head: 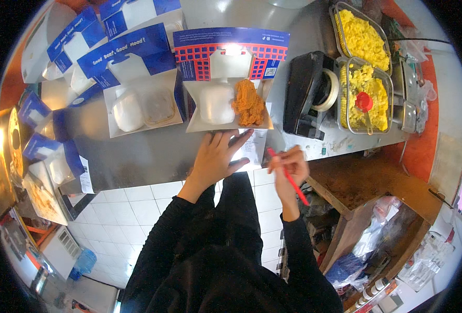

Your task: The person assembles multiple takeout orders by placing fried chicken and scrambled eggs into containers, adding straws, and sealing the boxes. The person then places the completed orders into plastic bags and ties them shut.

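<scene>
My right hand (290,166) grips a slim red pen (299,191), its upper end slanting toward the counter edge. Beside it, my left hand (217,152) lies with fingers apart at the front of an open meal box (192,126). Its fingertips reach the box's front edge and the left side of a printed paper slip (256,146). Inside that box sit a white wrapped portion (216,103) and a piece of orange-brown fried food (249,103). The box's raised lid (231,35) is blue with a red grid pattern. Part of the slip lies under the box.
More blue-and-white meal boxes (147,99) stand on the steel counter (149,156) at left. A black device (305,94) and a tape roll (328,90) are to the right. Beyond them, wire-rimmed baskets of yellow food (366,35) include one with a red scoop (364,102).
</scene>
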Tool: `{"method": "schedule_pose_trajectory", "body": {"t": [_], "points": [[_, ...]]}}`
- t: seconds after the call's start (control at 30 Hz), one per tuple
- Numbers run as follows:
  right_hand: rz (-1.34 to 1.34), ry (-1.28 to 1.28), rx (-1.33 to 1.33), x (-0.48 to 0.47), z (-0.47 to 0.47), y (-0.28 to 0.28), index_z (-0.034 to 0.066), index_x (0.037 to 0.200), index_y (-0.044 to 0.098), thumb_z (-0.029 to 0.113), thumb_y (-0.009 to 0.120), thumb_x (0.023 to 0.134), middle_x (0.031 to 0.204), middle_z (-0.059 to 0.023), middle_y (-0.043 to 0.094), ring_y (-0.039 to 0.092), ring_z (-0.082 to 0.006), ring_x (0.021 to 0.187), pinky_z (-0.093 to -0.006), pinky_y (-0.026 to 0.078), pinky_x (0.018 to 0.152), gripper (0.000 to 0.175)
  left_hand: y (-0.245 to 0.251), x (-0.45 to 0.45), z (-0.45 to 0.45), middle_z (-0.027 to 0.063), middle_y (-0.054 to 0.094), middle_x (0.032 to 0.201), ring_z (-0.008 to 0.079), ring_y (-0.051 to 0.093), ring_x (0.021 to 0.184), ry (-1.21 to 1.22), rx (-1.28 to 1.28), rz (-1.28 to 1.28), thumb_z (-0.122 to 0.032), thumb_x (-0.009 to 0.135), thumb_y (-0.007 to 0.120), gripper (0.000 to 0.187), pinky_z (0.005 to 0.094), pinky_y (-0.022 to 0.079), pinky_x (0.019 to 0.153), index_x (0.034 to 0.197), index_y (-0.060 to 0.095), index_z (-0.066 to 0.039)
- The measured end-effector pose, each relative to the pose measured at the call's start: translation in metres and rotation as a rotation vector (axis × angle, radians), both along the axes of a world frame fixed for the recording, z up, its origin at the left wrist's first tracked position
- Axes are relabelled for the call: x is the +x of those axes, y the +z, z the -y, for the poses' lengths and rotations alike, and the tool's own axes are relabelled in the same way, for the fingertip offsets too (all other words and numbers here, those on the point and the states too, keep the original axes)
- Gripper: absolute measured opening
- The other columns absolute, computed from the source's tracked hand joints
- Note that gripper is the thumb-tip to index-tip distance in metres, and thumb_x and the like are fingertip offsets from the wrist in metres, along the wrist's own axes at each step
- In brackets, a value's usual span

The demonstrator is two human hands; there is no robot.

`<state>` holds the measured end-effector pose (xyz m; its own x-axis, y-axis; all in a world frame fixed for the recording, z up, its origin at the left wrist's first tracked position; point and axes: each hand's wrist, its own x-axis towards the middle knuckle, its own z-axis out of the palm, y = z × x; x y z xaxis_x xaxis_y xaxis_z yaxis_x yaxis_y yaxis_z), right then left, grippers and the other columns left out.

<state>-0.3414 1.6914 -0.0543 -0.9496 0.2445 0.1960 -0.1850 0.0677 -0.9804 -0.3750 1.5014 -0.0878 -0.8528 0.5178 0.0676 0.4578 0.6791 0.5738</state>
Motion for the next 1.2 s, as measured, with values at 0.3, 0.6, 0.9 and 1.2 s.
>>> {"method": "schedule_pose_trajectory", "body": {"t": [0.3, 0.6, 0.9, 1.2], "points": [[0.026, -0.288, 0.629, -0.163, -0.112, 0.045, -0.0003, 0.080, 0.054, 0.018, 0.071, 0.090, 0.068, -0.0102, 0.060, 0.056, -0.0168, 0.063, -0.0327, 0.044, 0.059, 0.027, -0.012, -0.002, 0.009, 0.0058, 0.064, 0.094, 0.0218, 0.060, 0.087, 0.152, 0.418, 0.133, -0.018, 0.086, 0.071, 0.034, 0.0341, 0.043, 0.084, 0.120, 0.067, -0.013], [0.176, -0.240, 0.884, -0.199, -0.119, 0.058, -0.0009, 0.099, 0.064, 0.048, 0.079, 0.080, 0.064, -0.0046, 0.054, 0.051, -0.0173, 0.057, -0.0315, 0.043, 0.058, 0.054, -0.004, 0.010, 0.016, 0.0063, 0.069, 0.089, 0.0225, 0.062, 0.079, 0.343, 0.471, 0.166, -0.004, 0.081, 0.072, 0.029, 0.0346, 0.046, 0.081, 0.109, 0.071, -0.012], [-0.376, -0.112, 0.673, -0.333, -0.122, 0.197, 0.0069, 0.098, 0.067, 0.022, 0.069, 0.090, 0.070, -0.0079, 0.061, 0.058, -0.0185, 0.062, -0.0328, 0.046, 0.061, 0.018, 0.041, -0.025, 0.011, 0.0123, 0.052, 0.143, 0.0384, 0.039, 0.139, 0.384, -0.037, -0.064, -0.009, 0.079, 0.071, 0.016, 0.0505, 0.031, 0.116, 0.095, 0.069, -0.010], [-0.105, 0.548, 1.687, -0.598, -0.091, 0.123, 0.0104, 0.099, 0.074, 0.017, 0.069, 0.080, 0.095, -0.0151, 0.073, 0.069, -0.0351, 0.092, -0.0454, 0.053, 0.082, 0.021, 0.045, -0.023, -0.036, 0.0215, 0.055, 0.135, 0.0420, 0.056, 0.122, 0.569, 0.127, -0.037, -0.014, 0.079, 0.076, 0.026, 0.0481, 0.048, 0.102, 0.104, 0.070, -0.005]]}}
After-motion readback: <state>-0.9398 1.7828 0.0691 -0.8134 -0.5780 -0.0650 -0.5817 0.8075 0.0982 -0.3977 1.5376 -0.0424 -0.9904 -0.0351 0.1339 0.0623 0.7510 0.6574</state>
